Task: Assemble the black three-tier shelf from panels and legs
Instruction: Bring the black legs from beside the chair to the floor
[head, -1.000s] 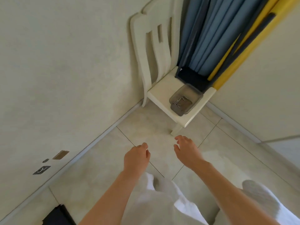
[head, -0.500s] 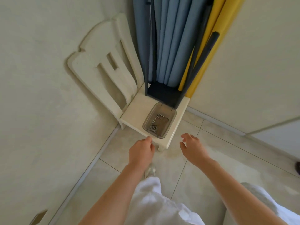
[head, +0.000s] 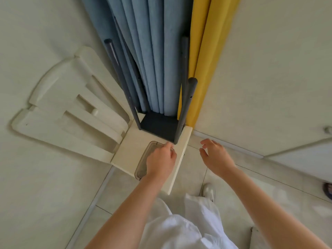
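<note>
Looks down into room corner at cream wooden chair against wall. Shows black square shelf panel at back of seat, dark grey round legs rising from corners. Finds clear grey plastic tray at seat front, largely covered by left hand, fingers curled down, grip hidden. Places right hand beyond seat edge, above pale tiled floor, fingers loosely spread, holding nothing. Sets blue curtain and yellow curtain behind legs.
</note>
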A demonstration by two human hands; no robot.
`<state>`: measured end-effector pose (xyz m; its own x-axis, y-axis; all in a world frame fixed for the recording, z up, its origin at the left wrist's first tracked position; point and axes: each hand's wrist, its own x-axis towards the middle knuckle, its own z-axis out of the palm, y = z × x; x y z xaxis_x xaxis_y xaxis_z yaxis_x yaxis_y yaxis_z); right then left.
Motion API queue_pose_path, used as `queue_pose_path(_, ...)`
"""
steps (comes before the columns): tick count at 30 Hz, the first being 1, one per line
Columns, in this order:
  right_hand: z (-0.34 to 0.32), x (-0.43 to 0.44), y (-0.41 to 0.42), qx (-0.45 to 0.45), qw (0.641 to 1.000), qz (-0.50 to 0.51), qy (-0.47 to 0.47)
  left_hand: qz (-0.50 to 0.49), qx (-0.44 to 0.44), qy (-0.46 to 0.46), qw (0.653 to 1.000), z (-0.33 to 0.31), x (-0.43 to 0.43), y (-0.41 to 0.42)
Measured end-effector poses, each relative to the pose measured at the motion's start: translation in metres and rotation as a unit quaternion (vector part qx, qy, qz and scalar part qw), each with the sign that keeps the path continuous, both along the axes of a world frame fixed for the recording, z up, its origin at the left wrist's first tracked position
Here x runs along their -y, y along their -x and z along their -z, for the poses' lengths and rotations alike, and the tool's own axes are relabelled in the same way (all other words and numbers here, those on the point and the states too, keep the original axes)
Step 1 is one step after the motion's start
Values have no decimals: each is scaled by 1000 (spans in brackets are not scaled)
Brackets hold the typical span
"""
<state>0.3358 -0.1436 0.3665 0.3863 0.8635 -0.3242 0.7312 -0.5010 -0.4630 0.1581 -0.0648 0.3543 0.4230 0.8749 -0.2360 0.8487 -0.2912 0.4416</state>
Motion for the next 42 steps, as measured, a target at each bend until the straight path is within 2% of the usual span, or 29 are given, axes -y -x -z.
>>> queue_pose_path(7,-4,-35,-98,-9,994,-110,-4,-169,26,20,985,-1,-11,-92)
queue_pose_path(14,-24,-96,-160,-16,982,-187,-3,-298,23,24,954,-13,-29,-135)
queue_pose_path(18,-39,-142,-163,-55,975,-215,-31,-333,37,-1,942,-17,-46,-145)
queue_pose_path(21,-51,-180,-155,-72,969,-229,-59,-344,90,-22,935,-13,-59,-147)
queue_pose_path(23,-58,-199,-148,-75,967,-231,-73,-310,139,-33,940,-9,-67,-144)
queue_pose_path(25,-61,-211,-143,-85,967,-229,-68,-284,181,-20,941,-9,-72,-139)
queue_pose_path(30,-55,-228,-136,-106,974,-197,-46,-301,255,46,918,-6,-78,-132)
queue_pose_path(42,-39,-257,-131,-134,974,-171,-72,-374,284,28,882,3,-72,-147)
